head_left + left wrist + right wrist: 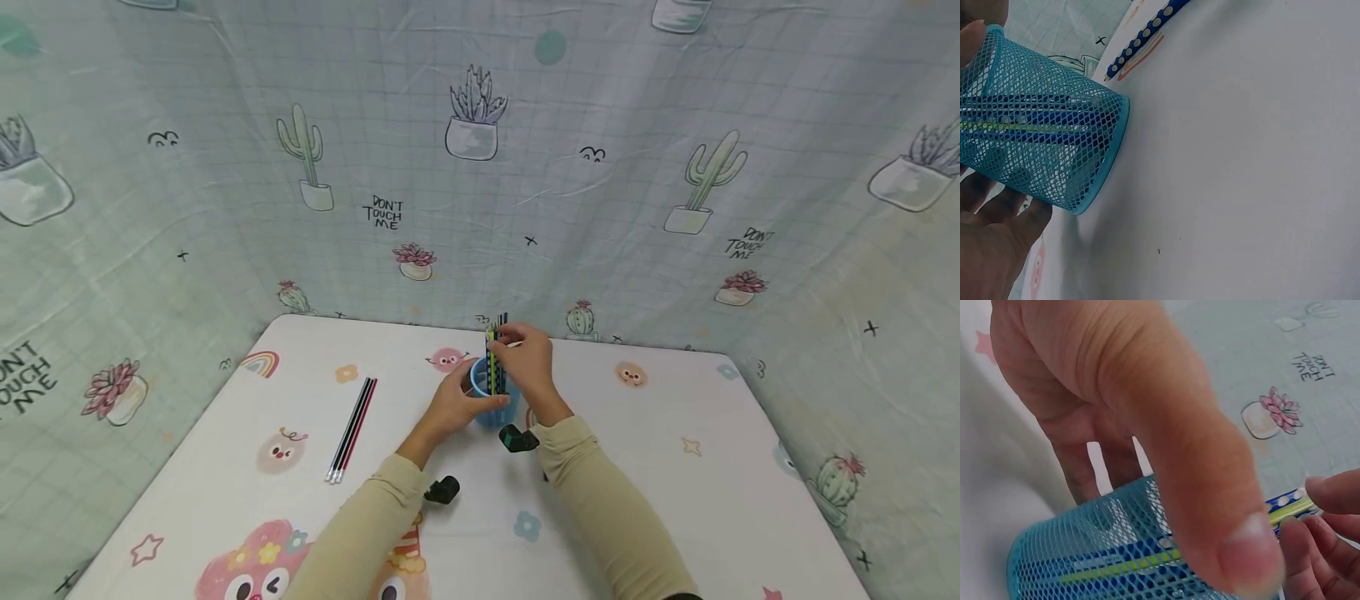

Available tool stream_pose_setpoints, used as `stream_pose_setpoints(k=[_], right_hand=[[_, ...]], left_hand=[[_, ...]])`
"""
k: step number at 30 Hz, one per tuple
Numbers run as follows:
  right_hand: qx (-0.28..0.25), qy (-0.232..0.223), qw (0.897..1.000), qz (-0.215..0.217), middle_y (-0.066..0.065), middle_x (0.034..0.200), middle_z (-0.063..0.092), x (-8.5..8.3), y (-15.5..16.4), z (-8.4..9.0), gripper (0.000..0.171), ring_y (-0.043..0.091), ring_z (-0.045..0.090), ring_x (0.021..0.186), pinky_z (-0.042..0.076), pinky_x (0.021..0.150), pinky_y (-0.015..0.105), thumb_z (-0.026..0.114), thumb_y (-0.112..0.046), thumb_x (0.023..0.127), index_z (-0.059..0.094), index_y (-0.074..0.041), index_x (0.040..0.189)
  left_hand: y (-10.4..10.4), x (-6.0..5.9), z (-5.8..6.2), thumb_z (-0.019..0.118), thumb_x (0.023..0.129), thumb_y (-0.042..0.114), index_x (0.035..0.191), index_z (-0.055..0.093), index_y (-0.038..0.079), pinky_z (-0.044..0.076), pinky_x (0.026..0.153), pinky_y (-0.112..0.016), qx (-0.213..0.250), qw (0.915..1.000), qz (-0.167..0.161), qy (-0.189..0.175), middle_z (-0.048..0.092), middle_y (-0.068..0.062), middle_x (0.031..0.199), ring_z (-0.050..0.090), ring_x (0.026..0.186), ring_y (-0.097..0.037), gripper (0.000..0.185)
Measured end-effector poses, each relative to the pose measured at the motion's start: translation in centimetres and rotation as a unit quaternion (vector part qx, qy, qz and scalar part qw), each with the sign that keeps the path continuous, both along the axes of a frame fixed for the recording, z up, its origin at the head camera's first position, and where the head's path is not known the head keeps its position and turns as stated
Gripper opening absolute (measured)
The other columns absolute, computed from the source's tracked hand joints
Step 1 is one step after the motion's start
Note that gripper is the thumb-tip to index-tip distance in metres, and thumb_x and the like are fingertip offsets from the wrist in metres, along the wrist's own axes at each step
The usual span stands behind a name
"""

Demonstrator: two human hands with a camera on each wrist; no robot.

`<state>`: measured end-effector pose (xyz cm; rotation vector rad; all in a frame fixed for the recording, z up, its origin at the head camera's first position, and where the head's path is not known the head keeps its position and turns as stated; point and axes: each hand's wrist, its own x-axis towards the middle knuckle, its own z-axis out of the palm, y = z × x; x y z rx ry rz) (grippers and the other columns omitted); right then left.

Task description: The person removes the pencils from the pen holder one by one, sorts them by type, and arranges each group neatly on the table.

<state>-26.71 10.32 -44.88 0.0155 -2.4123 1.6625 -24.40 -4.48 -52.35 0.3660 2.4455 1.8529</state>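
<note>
I see my left hand [450, 406] curled round the side of a blue mesh cup [491, 398], which stands near the middle of the surface [675, 500], somewhat toward its far edge. In the left wrist view the fingers [991, 250] lie against the mesh wall of the cup [1041, 137], and the cup's base ring sits flat on the surface.

My right hand [528, 362] is above the cup's mouth, pinching a bundle of pencils [495, 358] that stands upright with its lower part inside the cup. In the right wrist view I see the thumb large in the foreground and the fingertips [1329, 494] closed on the top of the pencils [1288, 509]; blue dotted pencils and a yellow-green one show through the mesh of the cup [1085, 562].

Toward the left edge of the surface lies a small group of red and black pencils [352, 427], side by side, well apart from the cup. The left wrist view shows one more blue dotted pencil [1144, 34] lying flat on the surface near the cup, not touching it; in the head view I cannot pick it out behind my right hand.

The surface is covered with a white cloth printed with cartoon faces, a rainbow and flowers. A backdrop cloth [480, 167] with cactus drawings and the words "DON'T TOUCH ME" hangs along its far edge and both sides.
</note>
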Motion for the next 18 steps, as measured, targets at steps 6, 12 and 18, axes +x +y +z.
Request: stream_pose_setpoints(k=[6, 12, 18], right_hand=[[0.054, 0.029, 0.998, -0.031, 0.008, 0.087, 0.068, -0.5, -1.0, -0.4, 0.025, 0.020, 0.061, 0.079, 0.055, 0.067, 0.030, 0.082, -0.019, 0.090, 0.079, -0.011, 0.114], [0.117, 0.055, 0.991, -0.039, 0.006, 0.075, 0.067, -1.1, -1.4, -0.8, 0.023, 0.018, 0.057, 0.069, 0.044, 0.059, 0.027, 0.083, -0.021, 0.090, 0.081, -0.009, 0.109], [0.105, 0.018, 0.994, -0.037, 0.008, 0.084, 0.072, -1.2, -1.5, -0.5, 0.015, 0.020, 0.061, 0.076, 0.052, 0.064, 0.032, 0.081, -0.020, 0.091, 0.080, -0.007, 0.098]], left_hand=[[0.1, 0.1, 0.1, 0.086, 0.086, 0.033, 0.150, 0.050, 0.021, 0.050, 0.116, -0.047, 0.001, 0.9999, -0.007, 0.008, 0.064, -0.005, 0.138, 0.063, 0.128, -0.024, 0.074], [0.0, -0.1, 0.0, 0.086, 0.086, 0.031, 0.149, 0.051, 0.020, 0.051, 0.115, -0.047, -0.001, 0.9999, -0.008, 0.014, 0.063, -0.007, 0.137, 0.063, 0.125, -0.023, 0.072], [0.0, -0.2, -0.1, 0.086, 0.086, 0.031, 0.149, 0.051, 0.022, 0.050, 0.115, -0.048, 0.000, 0.9999, -0.008, 0.009, 0.063, -0.007, 0.138, 0.063, 0.126, -0.024, 0.073]])
